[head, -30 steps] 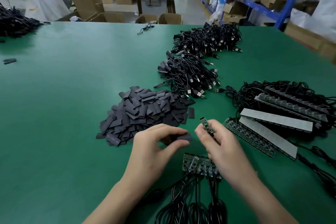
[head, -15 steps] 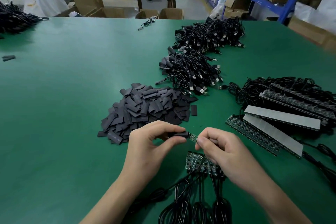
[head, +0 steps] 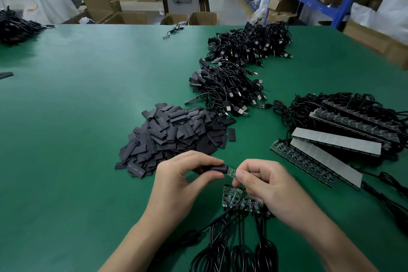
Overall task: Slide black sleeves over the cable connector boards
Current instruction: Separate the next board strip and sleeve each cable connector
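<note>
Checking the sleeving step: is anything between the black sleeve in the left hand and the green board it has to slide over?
Nothing visible. The flat black sleeve, pinched by the left hand, meets the end of the small green connector board; only the fingertips of the right hand, pinching the board's other end, lie along its path.

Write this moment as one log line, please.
step: sleeving | left hand: pinches black sleeve | right hand: pinches connector board | state: board end at sleeve mouth

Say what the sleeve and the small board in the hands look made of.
Black sleeve: likely soft plastic tubing, matte, showing no glare. Connector board: probably rigid circuit laminate, green with small pale spots, perhaps solder.
</note>
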A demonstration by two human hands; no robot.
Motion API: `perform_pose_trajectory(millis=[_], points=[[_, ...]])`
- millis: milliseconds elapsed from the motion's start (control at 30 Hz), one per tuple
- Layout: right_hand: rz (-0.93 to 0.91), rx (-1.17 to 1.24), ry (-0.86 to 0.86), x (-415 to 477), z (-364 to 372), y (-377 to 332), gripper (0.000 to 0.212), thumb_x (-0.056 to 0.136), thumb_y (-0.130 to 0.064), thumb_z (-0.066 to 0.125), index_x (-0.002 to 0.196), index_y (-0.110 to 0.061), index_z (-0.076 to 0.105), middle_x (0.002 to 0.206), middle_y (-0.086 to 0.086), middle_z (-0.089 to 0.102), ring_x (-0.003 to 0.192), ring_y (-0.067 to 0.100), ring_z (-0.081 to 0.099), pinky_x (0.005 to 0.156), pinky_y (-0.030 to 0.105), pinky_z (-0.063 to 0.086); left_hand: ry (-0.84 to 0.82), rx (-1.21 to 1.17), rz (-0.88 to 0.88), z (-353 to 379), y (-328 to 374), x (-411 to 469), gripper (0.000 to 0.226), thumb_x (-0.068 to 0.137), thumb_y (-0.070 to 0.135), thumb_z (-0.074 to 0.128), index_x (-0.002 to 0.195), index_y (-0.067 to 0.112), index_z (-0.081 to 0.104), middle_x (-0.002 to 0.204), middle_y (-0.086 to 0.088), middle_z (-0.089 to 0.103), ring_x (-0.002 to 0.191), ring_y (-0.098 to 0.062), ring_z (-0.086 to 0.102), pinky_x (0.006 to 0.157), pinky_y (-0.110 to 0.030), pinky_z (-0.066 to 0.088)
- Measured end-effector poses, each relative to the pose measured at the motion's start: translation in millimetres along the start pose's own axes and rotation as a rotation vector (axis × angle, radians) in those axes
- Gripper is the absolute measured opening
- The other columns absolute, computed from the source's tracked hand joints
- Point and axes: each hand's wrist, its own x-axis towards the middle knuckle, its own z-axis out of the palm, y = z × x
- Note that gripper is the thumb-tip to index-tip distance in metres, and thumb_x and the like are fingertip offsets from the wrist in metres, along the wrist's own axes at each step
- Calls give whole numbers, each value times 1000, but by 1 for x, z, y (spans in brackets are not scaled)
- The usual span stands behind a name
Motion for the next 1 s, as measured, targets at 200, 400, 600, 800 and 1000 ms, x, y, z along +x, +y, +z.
perform_pose_trajectory(millis=[200,400,600,800,1000], points=[[30,-64,-24,0,-3,1,32,88,-55,53,84,-30,73,56,-4,42,55,20,34,58,39,29,-131,98,101,-6,-3,1,17,82,24,83,98,19,82,97,15,75,92,-2,71,84,-21,56],[62,-182,-31,-1,-7,0,21,99,-34,61,81,-30,72,55,-7,44,53,12,35,55,30,28,-219,149,97,-7,-2,-1,22,83,30,83,103,21,81,99,15,74,91,3,69,83,-25,58],[74,-180,-65,-2,-7,-1,24,100,-33,61,79,-27,72,52,-10,42,52,14,31,54,31,25,-243,127,51,-7,0,0,23,81,31,82,101,20,81,95,17,76,89,7,69,85,-20,57],[68,-175,-73,-2,-11,1,24,100,-33,60,79,-28,72,56,-6,43,55,17,34,56,36,26,-271,63,-7,-9,-2,2,22,78,30,85,99,22,82,93,17,77,88,2,70,84,-20,56],[73,-197,-79,-2,-11,2,26,101,-32,60,76,-28,70,54,-9,40,52,14,31,53,32,23,-290,111,69,-6,-1,-1,23,82,29,84,103,20,81,97,16,76,89,5,70,84,-19,57]])
